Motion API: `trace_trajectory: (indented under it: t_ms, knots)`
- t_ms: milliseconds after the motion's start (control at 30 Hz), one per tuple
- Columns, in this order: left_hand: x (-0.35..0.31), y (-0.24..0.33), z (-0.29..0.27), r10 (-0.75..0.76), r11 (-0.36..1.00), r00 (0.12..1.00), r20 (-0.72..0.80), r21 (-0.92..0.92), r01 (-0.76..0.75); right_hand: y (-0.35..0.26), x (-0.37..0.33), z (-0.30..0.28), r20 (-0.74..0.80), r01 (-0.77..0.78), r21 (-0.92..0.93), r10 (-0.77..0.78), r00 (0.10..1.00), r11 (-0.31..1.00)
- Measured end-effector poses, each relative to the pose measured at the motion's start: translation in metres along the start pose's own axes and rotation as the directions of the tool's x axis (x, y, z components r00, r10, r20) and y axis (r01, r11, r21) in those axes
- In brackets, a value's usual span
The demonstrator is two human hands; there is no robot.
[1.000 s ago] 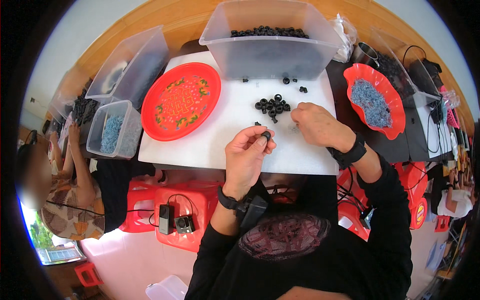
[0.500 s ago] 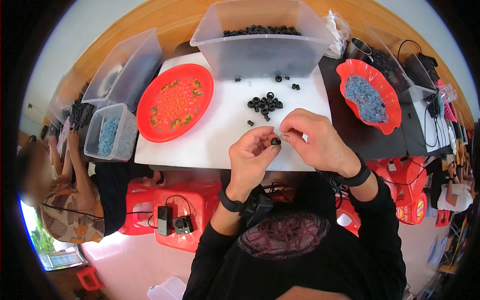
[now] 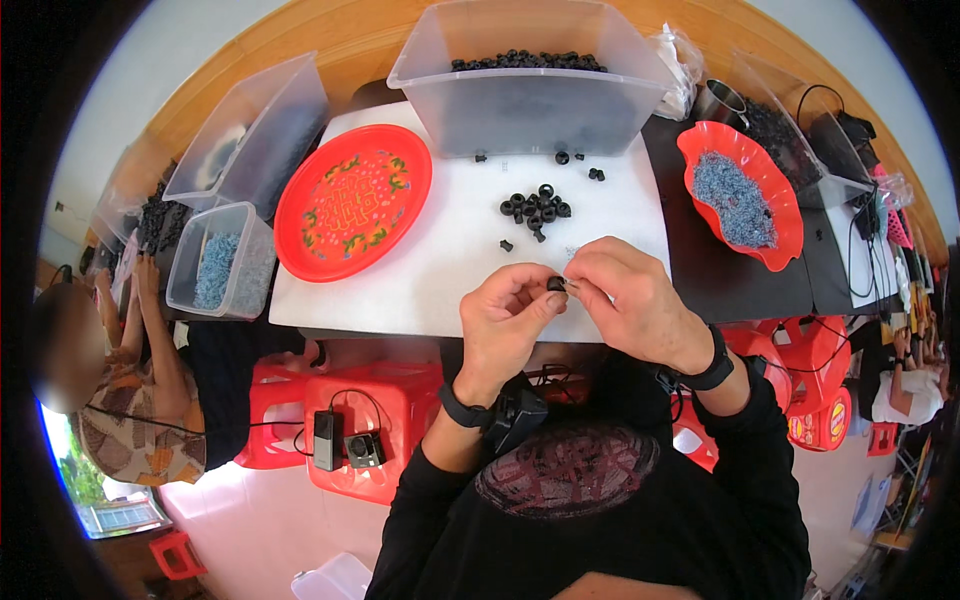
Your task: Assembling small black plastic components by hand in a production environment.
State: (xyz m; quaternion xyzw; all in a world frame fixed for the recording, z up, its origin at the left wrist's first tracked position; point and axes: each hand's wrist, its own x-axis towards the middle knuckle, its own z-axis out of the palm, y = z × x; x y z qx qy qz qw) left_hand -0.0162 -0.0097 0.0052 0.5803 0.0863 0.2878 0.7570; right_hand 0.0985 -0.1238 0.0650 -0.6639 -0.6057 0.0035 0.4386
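Note:
Near the front edge of the white work sheet (image 3: 420,285), my left hand (image 3: 497,325) pinches a small round black plastic part (image 3: 556,284) between thumb and fingers. My right hand (image 3: 640,308) is closed in a pinch right beside it, thumb and forefinger meeting at the part's right side. Something thin and light shows at those fingertips, too small to name. Beyond my hands lies a pile of similar black parts (image 3: 535,208). One loose black piece (image 3: 506,246) sits just in front of the pile, and a few more lie farther back.
A large translucent bin (image 3: 530,120) holding many black parts stands at the back. Left are a round red tray (image 3: 300,235) and a clear tub (image 3: 255,275) of bluish small pieces. A red scalloped dish (image 3: 790,220) with similar pieces is right. Another person's hands (image 3: 147,275) rest far left.
My right hand has come lower, its fingertips now against the black part in my left hand. My left hand has barely shifted. The view has tilted slightly.

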Motion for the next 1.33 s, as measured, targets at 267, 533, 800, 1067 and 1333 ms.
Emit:
trace_trajectory:
  t_ms: [267,533,800,1067,1333]
  knots:
    - [0.003,-0.002,0.002,0.004,0.999,0.999,-0.054,-0.035,-0.006,-0.004,-0.005,0.001,0.080,0.068,-0.087,-0.061,0.995,0.994]
    - [0.006,-0.012,-0.006,0.033,0.990,0.996,-0.087,-0.131,-0.044,0.012,0.019,-0.028,0.239,-0.045,-0.240,0.103,0.966,0.970]
    - [0.006,-0.016,-0.013,0.001,0.966,0.998,-0.068,-0.258,-0.018,0.076,0.065,-0.011,0.284,-0.134,-0.367,0.249,0.926,0.920]
    - [0.008,-0.018,-0.017,0.006,0.966,1.000,-0.016,-0.256,-0.010,0.089,0.069,0.010,0.334,-0.103,-0.432,0.265,0.905,0.896]
    - [0.008,-0.019,-0.018,0.024,0.964,1.000,0.003,-0.264,-0.023,0.083,0.070,0.011,0.351,-0.263,-0.427,0.427,0.834,0.865]
